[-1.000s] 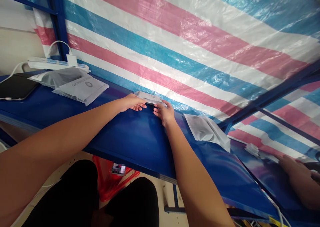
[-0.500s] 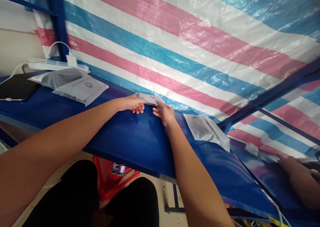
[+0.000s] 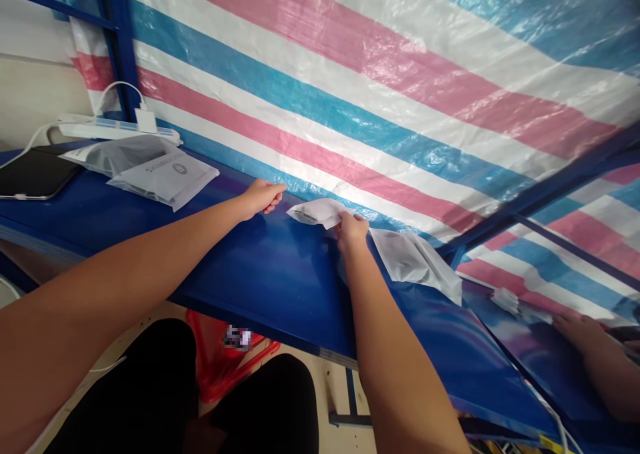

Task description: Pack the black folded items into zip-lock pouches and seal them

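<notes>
My right hand pinches a small white plastic packet and holds it just above the blue table, near the striped tarpaulin wall. My left hand rests on the table a little to the left of the packet, fingers curled loosely, with nothing in it. Another flat grey-white packet lies on the table right beside my right hand.
A pile of grey-white packets lies at the table's left, with a dark tablet and a white power strip behind. Another person's hand rests on the neighbouring table at the right. A red crate stands under the table.
My right hand has taken the small packet and carried it to the right. My left hand has let go of it and stayed near the wall.
</notes>
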### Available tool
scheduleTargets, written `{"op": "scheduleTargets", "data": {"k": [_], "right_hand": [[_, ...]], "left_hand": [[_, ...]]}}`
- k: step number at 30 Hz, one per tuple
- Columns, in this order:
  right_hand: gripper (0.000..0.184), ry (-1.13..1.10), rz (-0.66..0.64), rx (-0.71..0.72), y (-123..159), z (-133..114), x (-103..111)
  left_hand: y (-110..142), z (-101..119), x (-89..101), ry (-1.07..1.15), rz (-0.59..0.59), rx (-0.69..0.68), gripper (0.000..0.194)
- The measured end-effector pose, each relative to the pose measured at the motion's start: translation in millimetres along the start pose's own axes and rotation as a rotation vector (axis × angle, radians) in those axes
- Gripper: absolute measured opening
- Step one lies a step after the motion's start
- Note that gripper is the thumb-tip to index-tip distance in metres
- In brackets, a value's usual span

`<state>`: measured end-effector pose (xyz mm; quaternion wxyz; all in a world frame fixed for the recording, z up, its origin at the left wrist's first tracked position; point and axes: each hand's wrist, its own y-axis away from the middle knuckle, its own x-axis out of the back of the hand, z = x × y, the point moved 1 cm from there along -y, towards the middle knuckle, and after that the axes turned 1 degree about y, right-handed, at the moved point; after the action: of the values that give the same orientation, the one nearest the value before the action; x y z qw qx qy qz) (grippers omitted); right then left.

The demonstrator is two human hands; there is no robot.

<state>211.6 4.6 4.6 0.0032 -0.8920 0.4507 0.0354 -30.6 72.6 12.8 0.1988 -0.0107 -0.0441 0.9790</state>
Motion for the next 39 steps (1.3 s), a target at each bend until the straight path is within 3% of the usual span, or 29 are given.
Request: {"op": "scheduleTargets", "data": {"k": [6, 15, 39], "right_hand": [[0.013, 0.053, -0.359, -0.195, 11.8, 1.5, -7.7], [0.011, 0.115, -0.207, -0.089, 8.3, -5.2, -2.3], [0.015, 0.134, -0.229, -0.084, 8.8, -7.7, 0.7]], "left_hand": [[1.2, -4.5, -4.9, -0.062, -0.048, 0.017, 0.035], [0.6, -6.9, -3.6, -0.113, -0.078, 0.012, 0.036], [5.3, -4.1, -5.7, -0.135, -0.09, 0.007, 0.036]]}}
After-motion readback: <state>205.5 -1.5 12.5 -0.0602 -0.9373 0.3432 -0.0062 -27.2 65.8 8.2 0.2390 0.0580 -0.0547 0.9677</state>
